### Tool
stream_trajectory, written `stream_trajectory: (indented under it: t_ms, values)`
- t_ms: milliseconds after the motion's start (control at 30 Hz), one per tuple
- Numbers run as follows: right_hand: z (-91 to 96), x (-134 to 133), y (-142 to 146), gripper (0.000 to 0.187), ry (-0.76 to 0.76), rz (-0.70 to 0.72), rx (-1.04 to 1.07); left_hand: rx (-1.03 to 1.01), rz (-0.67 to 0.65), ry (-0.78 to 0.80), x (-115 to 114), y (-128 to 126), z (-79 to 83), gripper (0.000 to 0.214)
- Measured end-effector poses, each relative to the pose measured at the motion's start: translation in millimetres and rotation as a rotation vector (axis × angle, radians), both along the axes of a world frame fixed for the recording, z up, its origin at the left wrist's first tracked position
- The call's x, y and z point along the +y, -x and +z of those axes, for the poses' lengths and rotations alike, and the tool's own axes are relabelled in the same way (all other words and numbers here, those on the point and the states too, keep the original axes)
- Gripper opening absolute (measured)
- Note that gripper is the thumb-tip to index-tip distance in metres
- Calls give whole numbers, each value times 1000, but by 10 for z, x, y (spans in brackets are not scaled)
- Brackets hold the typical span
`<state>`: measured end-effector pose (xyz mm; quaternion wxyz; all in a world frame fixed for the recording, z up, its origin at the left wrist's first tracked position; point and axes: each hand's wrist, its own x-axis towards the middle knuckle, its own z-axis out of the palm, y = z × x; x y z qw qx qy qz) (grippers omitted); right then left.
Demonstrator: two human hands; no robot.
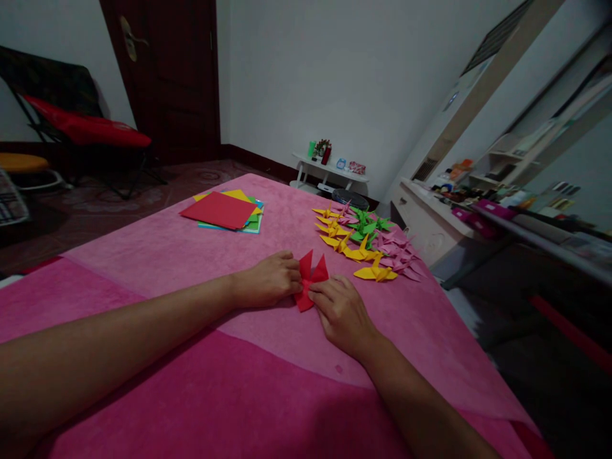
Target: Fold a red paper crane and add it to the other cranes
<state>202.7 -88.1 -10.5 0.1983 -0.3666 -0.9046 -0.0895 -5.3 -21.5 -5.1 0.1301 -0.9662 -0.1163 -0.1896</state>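
A partly folded piece of red origami paper [306, 298] lies on the pink cloth, with two pointed flaps standing up at its far end. My left hand [271, 279] closes on its left side, fingers curled in. From the right, my right hand [343, 312] pinches the paper's other side near the middle. Both hands rest low over the cloth, and the fingers hide part of the folds. Just beyond my right hand sit finished paper cranes, with a yellow crane [375, 273] nearest.
A stack of coloured paper squares [220, 210], red on top, lies at the far left of the pink-covered table [182, 255]. Several green cranes [366, 224] and pink cranes [396, 252] cluster by the right edge. A cluttered desk [430, 210] stands beyond that edge.
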Motion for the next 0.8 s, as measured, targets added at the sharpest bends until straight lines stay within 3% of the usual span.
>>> stream_trajectory:
  t_ms: [133,267,467,800]
  values:
    - [-17,27,-3,21,37,-20,116,-21,17,45,-3,-7,2,15]
    - [-21,138,-11,20,170,-84,261,-53,46,183,48,-30,46,17]
    - [-13,297,-23,19,337,-82,376,-49,-23,326,183,-80,107,19]
    - [43,119,-7,22,-15,22,-62,7,-60,161,73,-9,128,17]
